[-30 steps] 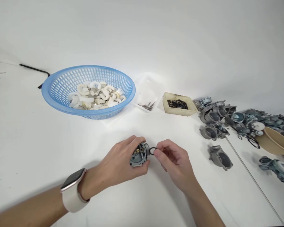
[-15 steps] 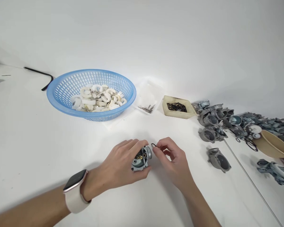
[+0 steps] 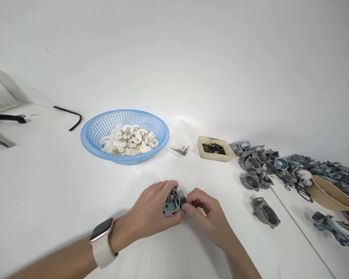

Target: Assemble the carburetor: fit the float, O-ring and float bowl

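Observation:
A grey metal carburetor body with brass parts inside sits in my left hand, whose fingers and thumb wrap its left side. My right hand is at the body's round right end, thumb and index finger pinched together there. The black rubber ring is mostly hidden by these fingertips; a dark edge shows at the round end. Beyond my hands, a cream tray holds a heap of black rings.
A blue basket of white floats stands behind my left hand. Beside it lies a clear tray with metal pins. Carburetor bowls and a tan bowl are on the right. A black bent tube and black-handled tool lie left.
My right hand has brought the black ring against the body's round end. The view has shifted, so the basket and trays appear lower, and more of the black tool shows at left.

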`<state>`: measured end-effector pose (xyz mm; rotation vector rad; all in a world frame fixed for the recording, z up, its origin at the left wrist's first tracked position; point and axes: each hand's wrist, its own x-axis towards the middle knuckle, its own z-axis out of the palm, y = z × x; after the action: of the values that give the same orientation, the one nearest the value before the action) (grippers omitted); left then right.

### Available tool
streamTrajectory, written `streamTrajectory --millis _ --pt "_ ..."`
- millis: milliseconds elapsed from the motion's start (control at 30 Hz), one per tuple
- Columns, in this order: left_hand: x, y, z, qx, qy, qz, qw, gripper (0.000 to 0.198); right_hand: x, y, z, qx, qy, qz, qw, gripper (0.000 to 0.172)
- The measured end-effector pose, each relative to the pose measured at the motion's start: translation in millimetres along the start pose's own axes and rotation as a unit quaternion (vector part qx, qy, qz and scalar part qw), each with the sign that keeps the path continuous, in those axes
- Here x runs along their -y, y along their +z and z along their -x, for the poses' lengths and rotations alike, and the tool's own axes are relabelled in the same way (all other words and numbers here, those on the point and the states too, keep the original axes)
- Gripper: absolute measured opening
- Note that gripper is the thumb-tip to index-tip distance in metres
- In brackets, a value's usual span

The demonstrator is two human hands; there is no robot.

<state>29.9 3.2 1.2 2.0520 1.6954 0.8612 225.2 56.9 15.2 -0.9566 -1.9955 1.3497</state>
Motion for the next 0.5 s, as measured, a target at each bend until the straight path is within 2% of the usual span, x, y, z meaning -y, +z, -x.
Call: streamTrajectory --millis 100,200,267,300,367,400,433,500 --pt "2.0 0.6 1.3 -0.001 0.01 0.003 1.0 0.044 -0.5 0.6 3.1 0.018 -0.02 0.001 1.0 0.014" --pt "2.8 0.4 2.8 -0.004 0.01 0.007 1.0 0.045 1.4 -8.7 2.1 -0.003 -0.038 0.03 0.999 0.015" --pt "2.6 0.1 3.3 -0.008 0.011 0.012 1.0 0.046 4.4 -19.8 -8.9 -0.036 -0.061 0.1 0.992 0.02" --pt "2.5 0.0 3.4 -0.008 0.013 0.014 1.0 0.046 5.7 -25.5 -19.0 -0.048 -0.083 0.17 0.981 0.022" --pt "2.7 0.1 3.3 -0.004 0.013 0.016 1.0 0.047 5.9 -33.6 -48.4 -0.057 -0.141 0.341 0.928 0.021" --pt "3.1 0.2 3.2 -0.001 0.011 0.015 1.0 0.046 4.2 -35.3 -66.2 -0.054 -0.175 0.45 0.874 0.019" --pt "3.7 0.2 3.0 0.002 0.008 0.014 1.0 0.045 1.1 -35.1 -84.9 -0.06 -0.189 0.492 0.848 0.015" --pt "5.5 0.1 2.6 0.002 0.003 0.01 1.0 0.045 -8.6 -30.2 -119.5 -0.062 -0.209 0.539 0.814 0.009"
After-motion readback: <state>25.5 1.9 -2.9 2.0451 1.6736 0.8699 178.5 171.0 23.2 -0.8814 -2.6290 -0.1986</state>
